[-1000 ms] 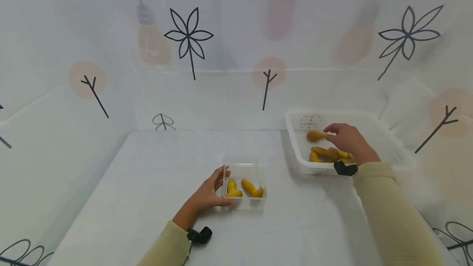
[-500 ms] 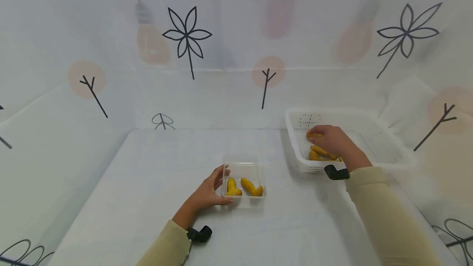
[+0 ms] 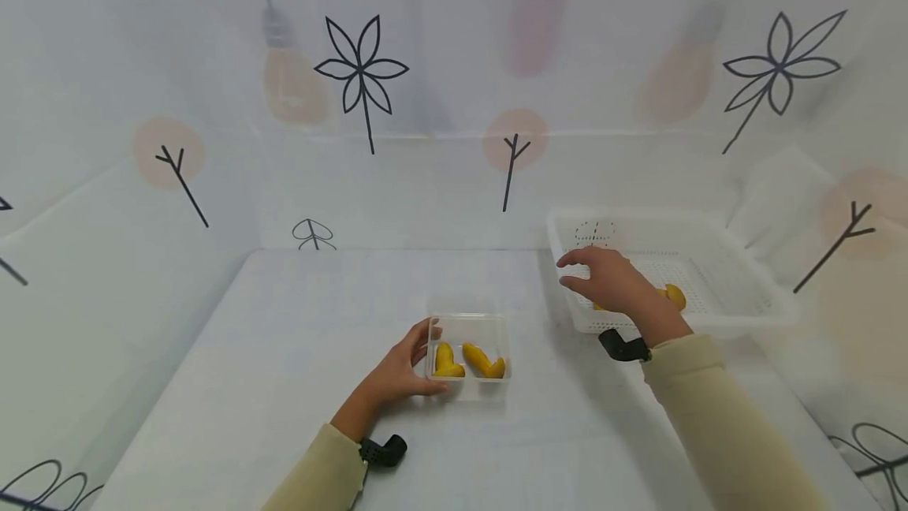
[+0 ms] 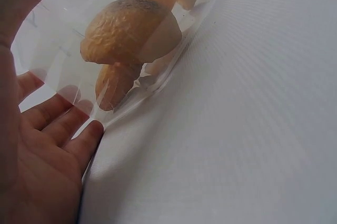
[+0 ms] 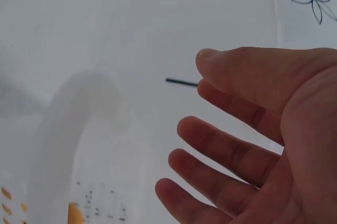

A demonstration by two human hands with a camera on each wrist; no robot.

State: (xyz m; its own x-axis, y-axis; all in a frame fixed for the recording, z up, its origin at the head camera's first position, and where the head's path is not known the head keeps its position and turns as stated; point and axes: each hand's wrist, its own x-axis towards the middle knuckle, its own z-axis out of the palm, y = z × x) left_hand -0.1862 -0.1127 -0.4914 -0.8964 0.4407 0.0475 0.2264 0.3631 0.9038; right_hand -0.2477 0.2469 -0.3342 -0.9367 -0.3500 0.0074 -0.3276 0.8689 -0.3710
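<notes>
My left hand (image 3: 397,369) grips a clear plastic box (image 3: 468,327) by its left side, thumb along the front and fingers around the back. Two yellow-brown mushrooms (image 3: 484,361) lie inside the box; in the left wrist view one mushroom (image 4: 131,31) shows its wrinkled cap and stem through the clear wall. Over the left rim of a white plastic basket (image 3: 731,290) is my right hand (image 3: 613,282), thumb and fingers spread apart with nothing between them. Part of a mushroom (image 3: 675,296) in the basket shows behind the right wrist; the hand hides others.
A white cloth covers the table (image 3: 284,314), and a white patterned curtain (image 3: 440,195) hangs behind and at the sides. The basket stands at the back right, its raised rim between the mushrooms in it and the clear box.
My right hand has moved left across the basket, from above its mushrooms to its left rim, with its fingers parted and holding nothing. The left hand and the clear box have stayed put.
</notes>
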